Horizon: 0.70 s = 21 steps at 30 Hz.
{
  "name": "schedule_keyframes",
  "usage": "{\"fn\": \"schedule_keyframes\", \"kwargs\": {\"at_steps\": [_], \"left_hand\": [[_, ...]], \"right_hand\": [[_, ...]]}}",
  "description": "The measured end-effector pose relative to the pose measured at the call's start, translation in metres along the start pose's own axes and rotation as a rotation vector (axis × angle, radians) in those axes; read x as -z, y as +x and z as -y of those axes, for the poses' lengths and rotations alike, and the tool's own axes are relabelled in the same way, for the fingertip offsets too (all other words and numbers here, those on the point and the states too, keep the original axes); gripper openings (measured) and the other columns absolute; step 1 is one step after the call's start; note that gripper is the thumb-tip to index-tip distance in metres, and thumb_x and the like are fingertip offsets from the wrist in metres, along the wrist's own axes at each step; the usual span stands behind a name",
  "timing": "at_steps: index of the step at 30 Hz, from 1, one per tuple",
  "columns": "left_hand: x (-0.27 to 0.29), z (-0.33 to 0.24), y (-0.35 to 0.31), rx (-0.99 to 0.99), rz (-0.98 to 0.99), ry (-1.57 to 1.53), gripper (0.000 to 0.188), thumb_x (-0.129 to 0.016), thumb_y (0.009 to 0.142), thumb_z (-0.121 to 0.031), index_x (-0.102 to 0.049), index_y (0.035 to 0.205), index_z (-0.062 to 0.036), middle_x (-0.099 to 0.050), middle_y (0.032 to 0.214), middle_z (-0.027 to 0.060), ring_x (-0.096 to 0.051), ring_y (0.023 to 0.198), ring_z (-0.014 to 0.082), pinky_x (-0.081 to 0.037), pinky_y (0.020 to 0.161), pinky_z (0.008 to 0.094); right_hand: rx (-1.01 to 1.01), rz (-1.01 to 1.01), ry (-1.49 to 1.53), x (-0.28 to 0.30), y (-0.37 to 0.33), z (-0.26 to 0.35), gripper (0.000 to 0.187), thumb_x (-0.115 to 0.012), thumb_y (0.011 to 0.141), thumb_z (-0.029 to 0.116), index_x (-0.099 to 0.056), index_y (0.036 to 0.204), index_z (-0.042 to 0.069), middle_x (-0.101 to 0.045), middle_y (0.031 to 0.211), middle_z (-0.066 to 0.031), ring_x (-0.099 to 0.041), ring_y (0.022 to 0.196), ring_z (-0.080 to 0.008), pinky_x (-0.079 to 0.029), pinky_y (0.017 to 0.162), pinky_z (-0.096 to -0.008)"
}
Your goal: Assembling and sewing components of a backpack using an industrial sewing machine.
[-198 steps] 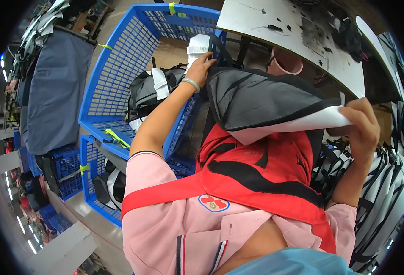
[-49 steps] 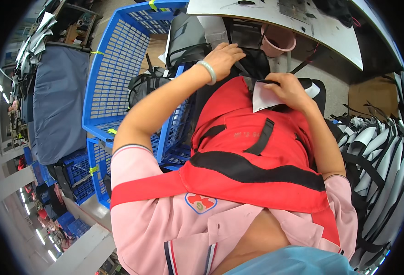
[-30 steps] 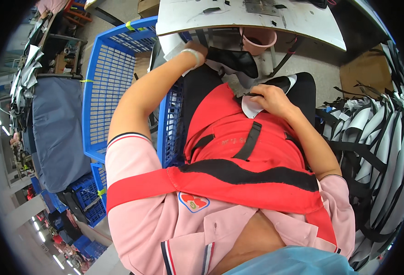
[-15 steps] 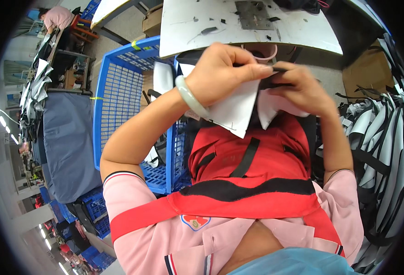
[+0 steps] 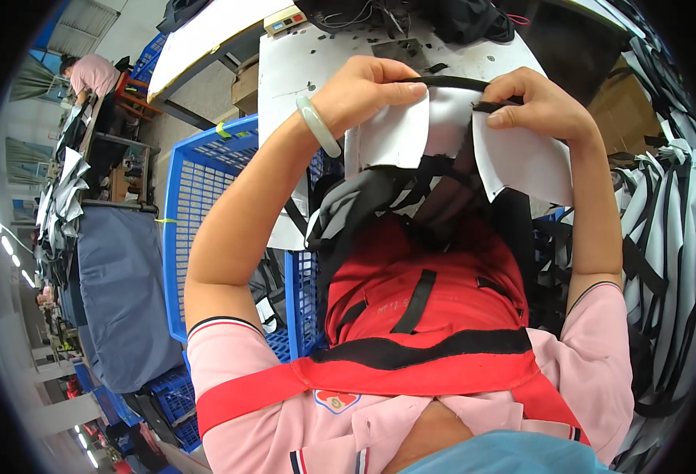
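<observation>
My left hand (image 5: 364,93), with a pale bangle at its wrist, pinches one end of a black strip (image 5: 455,81) near the table edge. The other end is gripped by my right hand (image 5: 547,107), and the strip bows slightly between them. White fabric panels hang below: one left panel (image 5: 399,134) under my left fingers and one right panel (image 5: 522,162) under my right. Between and beneath them falls grey and black fabric (image 5: 364,201), reaching down over the red apron (image 5: 451,288) on my lap. How these pieces are joined I cannot tell.
A blue plastic basket (image 5: 176,261) with fabric pieces stands at my left. Ahead is a white table (image 5: 285,79) with scraps and a dark bundle (image 5: 474,20). White and black pieces (image 5: 672,229) hang at the right. Another person (image 5: 95,77) works at the far left.
My hands have moved apart, drawing the black strip out between them. The white panels now hang spread under each hand. The view has shifted, showing more of the table's dark bundle.
</observation>
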<state>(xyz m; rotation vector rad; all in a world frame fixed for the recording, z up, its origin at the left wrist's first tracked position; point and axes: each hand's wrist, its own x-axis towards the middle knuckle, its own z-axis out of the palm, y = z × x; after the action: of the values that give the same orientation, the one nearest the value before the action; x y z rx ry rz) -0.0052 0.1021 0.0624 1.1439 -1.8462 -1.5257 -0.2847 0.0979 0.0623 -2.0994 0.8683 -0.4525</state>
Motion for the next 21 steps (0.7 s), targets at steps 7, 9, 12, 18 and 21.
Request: {"fn": "schedule_keyframes", "kwargs": {"at_steps": [7,9,12,18,21], "left_hand": [[0.01,0.024,0.029,0.046,-0.224,0.054,0.034,-0.07,0.084,-0.021,-0.066,0.108,0.0034,-0.067,0.09,0.0071,-0.062,0.077,0.0101,-0.048,0.071,0.022],[0.015,0.027,0.039,0.052,-0.225,0.072,0.034,-0.07,0.083,-0.018,-0.066,0.108,0.0036,-0.067,0.09,0.0069,-0.062,0.077,0.0099,-0.048,0.072,0.0216],[0.02,0.031,0.056,0.066,-0.23,-0.011,0.031,-0.07,0.083,-0.018,-0.067,0.107,0.0029,-0.068,0.091,0.0056,-0.062,0.079,0.0089,-0.048,0.073,0.0203],[0.03,0.044,0.073,0.06,-0.292,-0.036,0.03,-0.07,0.083,-0.018,-0.068,0.106,0.0022,-0.069,0.09,0.006,-0.062,0.079,0.0105,-0.048,0.074,0.022],[0.032,0.045,0.077,0.067,-0.314,-0.051,0.029,-0.069,0.083,-0.017,-0.068,0.105,0.0034,-0.069,0.091,0.0077,-0.062,0.082,0.0125,-0.048,0.076,0.0239]], "right_hand": [[-0.081,0.047,0.051,0.008,0.027,-0.022,0.037,-0.075,0.075,0.033,-0.062,0.077,-0.002,-0.05,0.067,0.0023,-0.046,0.066,-0.0071,-0.039,0.06,-0.0246],[-0.109,0.059,0.039,0.013,0.035,-0.03,0.036,-0.074,0.075,0.033,-0.066,0.081,-0.001,-0.053,0.068,0.0018,-0.049,0.066,-0.0076,-0.04,0.061,-0.0247],[-0.145,0.051,-0.048,0.02,0.046,-0.042,0.041,-0.073,0.072,0.037,-0.068,0.085,-0.001,-0.057,0.069,0.0003,-0.052,0.066,-0.0079,-0.042,0.062,-0.0244],[-0.144,0.024,-0.042,0.023,0.065,-0.05,0.031,-0.07,0.073,0.03,-0.06,0.079,0.001,-0.05,0.068,0.0018,-0.045,0.063,-0.0076,-0.037,0.059,-0.0254],[-0.127,0.031,-0.034,0.028,0.07,-0.052,0.031,-0.071,0.074,0.027,-0.053,0.069,0.002,-0.042,0.063,0.0051,-0.038,0.061,-0.0051,-0.034,0.056,-0.0247]]}}
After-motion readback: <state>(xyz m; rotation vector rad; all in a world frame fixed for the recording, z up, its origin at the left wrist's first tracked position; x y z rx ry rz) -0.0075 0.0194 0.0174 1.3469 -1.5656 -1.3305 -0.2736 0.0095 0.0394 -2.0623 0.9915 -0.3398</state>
